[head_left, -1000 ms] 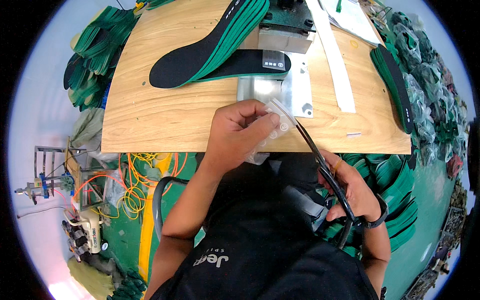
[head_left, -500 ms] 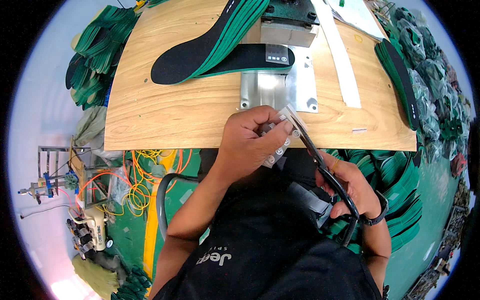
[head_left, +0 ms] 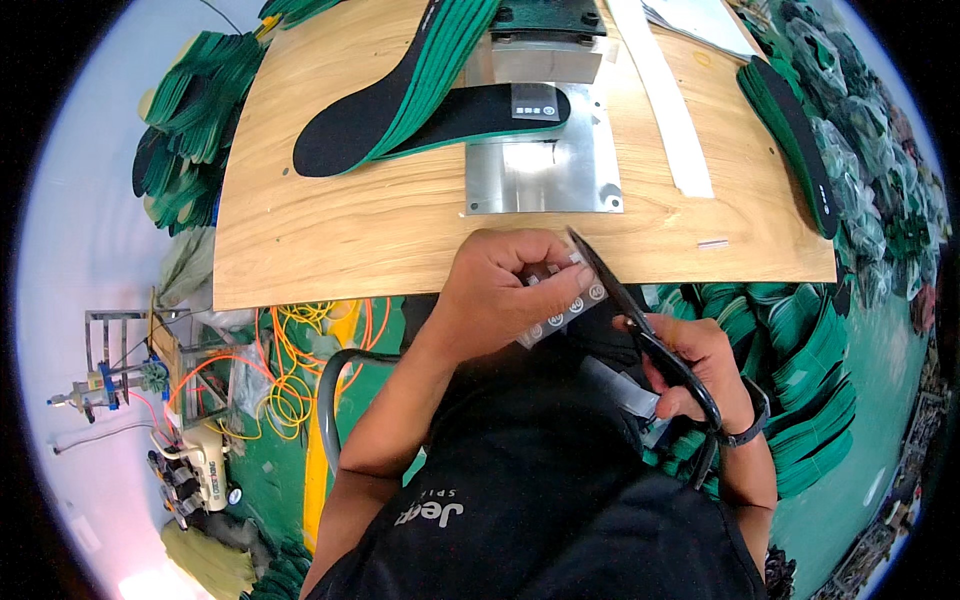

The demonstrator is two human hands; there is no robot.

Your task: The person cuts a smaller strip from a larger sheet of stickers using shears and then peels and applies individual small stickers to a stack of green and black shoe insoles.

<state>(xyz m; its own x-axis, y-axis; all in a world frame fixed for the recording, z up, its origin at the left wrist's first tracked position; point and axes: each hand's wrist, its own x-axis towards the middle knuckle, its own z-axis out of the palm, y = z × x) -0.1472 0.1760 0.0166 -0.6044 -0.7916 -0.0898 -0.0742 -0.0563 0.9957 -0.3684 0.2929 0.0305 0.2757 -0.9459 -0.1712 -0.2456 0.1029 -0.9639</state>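
The left hand [head_left: 512,292] hides part of the clear strip [head_left: 566,312]. At the far edge, the insole stack [head_left: 425,95] is cut off.

On the wooden worktop [head_left: 350,235], a long white strip [head_left: 668,110] runs from the far edge toward the near right corner. Papers [head_left: 705,22] lie by the far right corner; a stack of insoles [head_left: 788,140] follows the right edge. Beyond the near left corner are coiled hoses [head_left: 290,395] and a cream compressor [head_left: 208,470]. Clear bags [head_left: 850,165] are heaped past the right edge.
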